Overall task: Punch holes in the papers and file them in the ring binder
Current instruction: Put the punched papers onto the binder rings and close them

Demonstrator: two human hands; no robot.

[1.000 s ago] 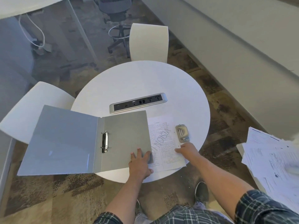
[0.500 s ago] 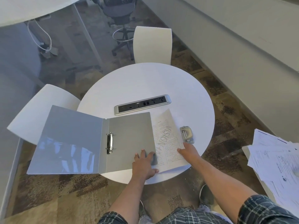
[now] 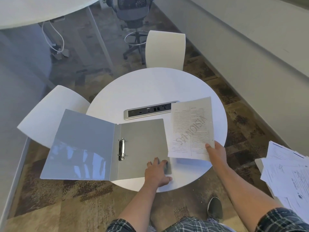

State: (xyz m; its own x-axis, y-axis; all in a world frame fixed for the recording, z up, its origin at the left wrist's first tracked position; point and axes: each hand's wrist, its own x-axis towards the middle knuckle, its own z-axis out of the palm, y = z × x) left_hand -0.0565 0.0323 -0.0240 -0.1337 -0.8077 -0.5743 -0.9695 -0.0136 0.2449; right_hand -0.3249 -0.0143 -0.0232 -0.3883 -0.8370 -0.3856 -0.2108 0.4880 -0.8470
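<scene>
An open grey ring binder (image 3: 93, 146) lies across the left edge of the round white table (image 3: 150, 87), its metal rings (image 3: 122, 149) in the middle. My left hand (image 3: 158, 173) rests flat on the binder's near right corner. My right hand (image 3: 215, 153) grips the lower right corner of printed papers (image 3: 190, 129), held raised and tilted above the table's right side. The paper hides the hole punch.
A silver power socket strip (image 3: 147, 110) is set into the table's centre. White chairs stand at the far side (image 3: 165, 49) and at the left (image 3: 50, 114). A loose stack of printed sheets (image 3: 289, 174) lies at the right. An office chair (image 3: 133, 17) stands behind.
My right hand has lifted the papers off the table and tilted them up, covering the hole punch. My left hand has stayed on the binder.
</scene>
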